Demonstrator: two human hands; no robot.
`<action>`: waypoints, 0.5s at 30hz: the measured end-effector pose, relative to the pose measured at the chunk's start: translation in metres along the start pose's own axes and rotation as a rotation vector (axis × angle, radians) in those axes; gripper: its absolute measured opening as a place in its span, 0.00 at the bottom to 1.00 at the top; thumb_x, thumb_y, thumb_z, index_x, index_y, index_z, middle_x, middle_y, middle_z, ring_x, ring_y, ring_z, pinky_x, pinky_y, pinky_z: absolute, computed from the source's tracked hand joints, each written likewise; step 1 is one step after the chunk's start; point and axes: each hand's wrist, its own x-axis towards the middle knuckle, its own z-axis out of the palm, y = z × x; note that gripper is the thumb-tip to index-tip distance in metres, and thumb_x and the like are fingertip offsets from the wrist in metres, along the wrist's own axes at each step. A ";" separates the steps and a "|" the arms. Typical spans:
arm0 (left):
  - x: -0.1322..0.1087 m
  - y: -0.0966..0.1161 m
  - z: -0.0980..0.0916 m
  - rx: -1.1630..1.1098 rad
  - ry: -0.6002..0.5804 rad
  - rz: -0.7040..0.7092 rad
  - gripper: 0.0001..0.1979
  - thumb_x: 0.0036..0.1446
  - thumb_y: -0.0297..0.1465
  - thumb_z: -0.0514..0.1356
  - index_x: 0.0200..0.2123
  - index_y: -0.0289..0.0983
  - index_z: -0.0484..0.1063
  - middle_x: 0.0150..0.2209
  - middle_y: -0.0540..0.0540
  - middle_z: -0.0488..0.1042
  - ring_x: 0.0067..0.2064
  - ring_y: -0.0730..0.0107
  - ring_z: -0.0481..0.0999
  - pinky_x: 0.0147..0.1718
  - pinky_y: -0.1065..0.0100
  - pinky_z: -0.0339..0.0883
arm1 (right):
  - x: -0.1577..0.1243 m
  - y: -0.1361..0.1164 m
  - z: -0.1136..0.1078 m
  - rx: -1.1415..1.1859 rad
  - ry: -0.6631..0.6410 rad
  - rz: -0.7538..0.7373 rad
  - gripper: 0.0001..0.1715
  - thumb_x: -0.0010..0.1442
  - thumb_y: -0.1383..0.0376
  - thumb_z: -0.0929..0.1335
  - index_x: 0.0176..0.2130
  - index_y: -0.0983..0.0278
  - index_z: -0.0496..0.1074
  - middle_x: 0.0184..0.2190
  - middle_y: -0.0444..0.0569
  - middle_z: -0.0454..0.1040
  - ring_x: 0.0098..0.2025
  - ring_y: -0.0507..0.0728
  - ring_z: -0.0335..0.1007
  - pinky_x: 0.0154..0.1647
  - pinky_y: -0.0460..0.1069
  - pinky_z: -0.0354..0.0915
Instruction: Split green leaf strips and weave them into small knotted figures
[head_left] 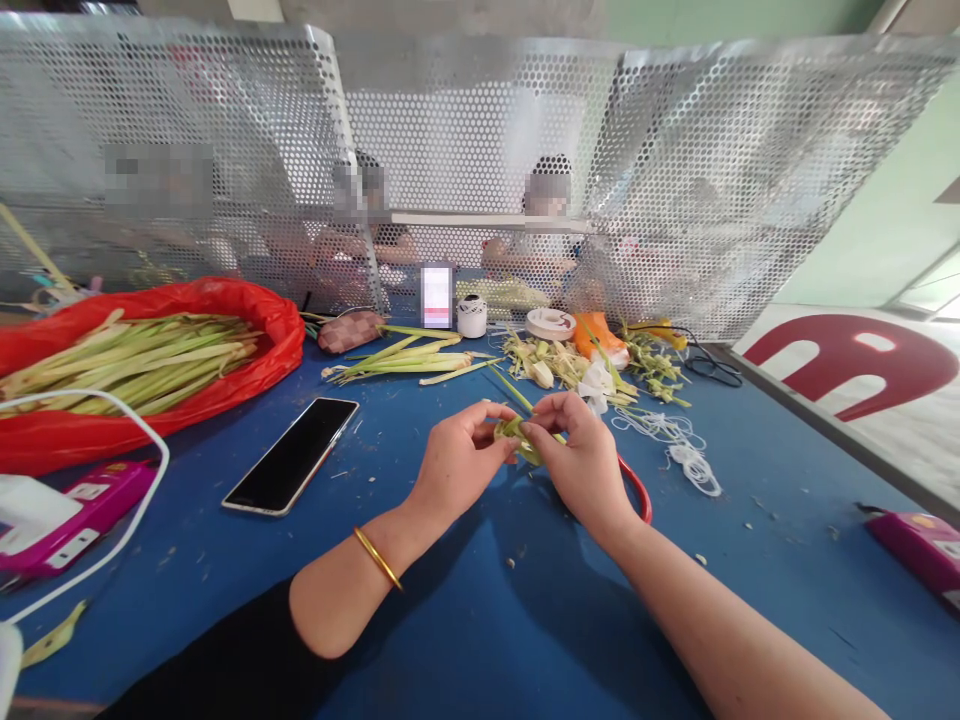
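Both my hands meet above the middle of the blue table (450,620). My left hand (460,455), with a gold bangle at its wrist, pinches one side of a small bundle of folded green leaf strips (529,452). On the other side, the fingers of my right hand (574,450) close on the same strips. One green strip sticks up and away from the bundle. Beside and partly behind my right hand lies a curved red handle (637,490); the rest of it is hidden. Beyond my hands lies a pile of long pale-green leaves (412,362).
A red plastic bag (277,330) of long leaves stands at left, near a black phone (292,455) and a purple power strip (97,515). At right are leaf scraps (544,360), white string (694,465) and a tape roll (551,323). A perforated metal screen (465,120) separates people behind.
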 end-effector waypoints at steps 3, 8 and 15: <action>-0.001 0.001 0.001 -0.013 -0.009 0.004 0.10 0.48 0.31 0.65 0.36 0.39 0.74 0.28 0.50 0.78 0.28 0.70 0.77 0.31 0.71 0.69 | -0.001 -0.003 0.001 -0.054 0.053 -0.038 0.07 0.52 0.67 0.67 0.34 0.61 0.66 0.26 0.44 0.74 0.29 0.56 0.71 0.32 0.50 0.65; -0.001 0.001 0.000 0.016 -0.005 0.006 0.09 0.49 0.30 0.64 0.37 0.39 0.73 0.26 0.50 0.77 0.28 0.69 0.77 0.31 0.70 0.69 | -0.002 -0.004 0.002 0.061 -0.001 0.011 0.08 0.51 0.66 0.68 0.34 0.61 0.65 0.25 0.42 0.73 0.27 0.54 0.69 0.30 0.48 0.64; -0.003 0.002 0.000 0.051 -0.035 0.023 0.11 0.48 0.30 0.64 0.38 0.41 0.73 0.26 0.51 0.78 0.27 0.70 0.77 0.31 0.71 0.69 | -0.003 -0.003 0.000 -0.055 0.012 -0.024 0.10 0.52 0.68 0.67 0.37 0.61 0.68 0.26 0.42 0.74 0.30 0.54 0.70 0.34 0.49 0.64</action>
